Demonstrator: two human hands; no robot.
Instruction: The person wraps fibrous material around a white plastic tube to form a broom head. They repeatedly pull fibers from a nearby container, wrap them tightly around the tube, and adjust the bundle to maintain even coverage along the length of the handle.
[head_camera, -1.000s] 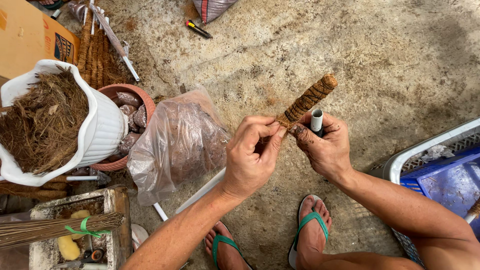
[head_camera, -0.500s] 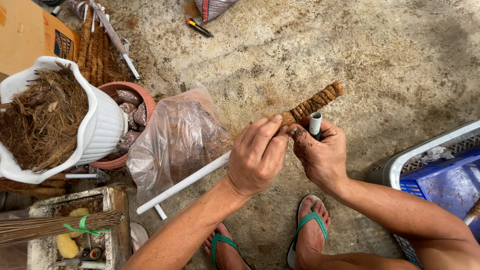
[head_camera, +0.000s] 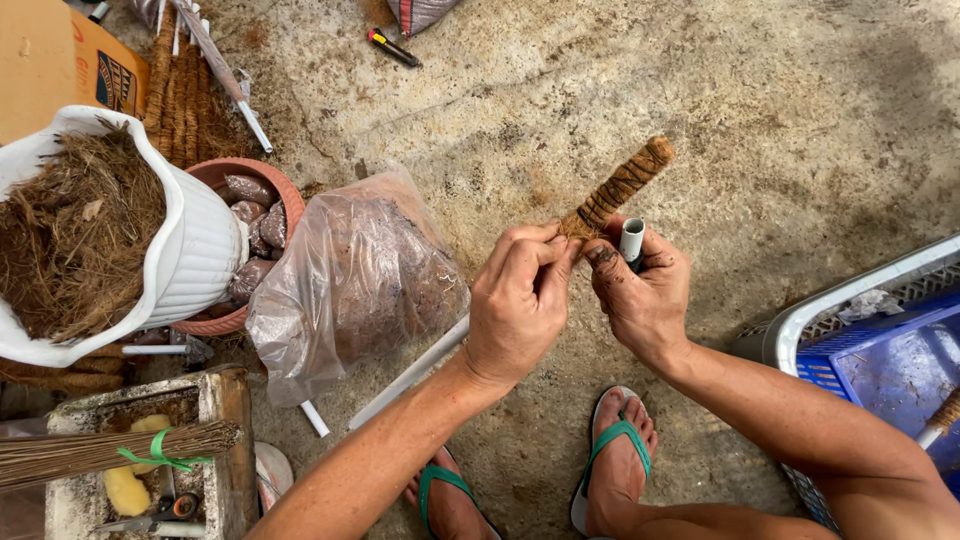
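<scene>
Item: brown coir-wrapped stick (head_camera: 617, 187), long axis slanting up-right from both hands, above the concrete floor (head_camera: 800, 130). Left hand (head_camera: 518, 300) fingers pinched on its lower end; right hand (head_camera: 640, 295) closed around a small white tube (head_camera: 631, 240), alongside.

head view – looks steeply down | close above both hands – concrete floor (head_camera: 800, 130) fills the frame

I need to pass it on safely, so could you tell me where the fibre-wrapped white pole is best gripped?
Probably on the bare white pole below the left hand, coming from the side: it is smooth and clear there, while the fibre wrap looks loose.
</scene>
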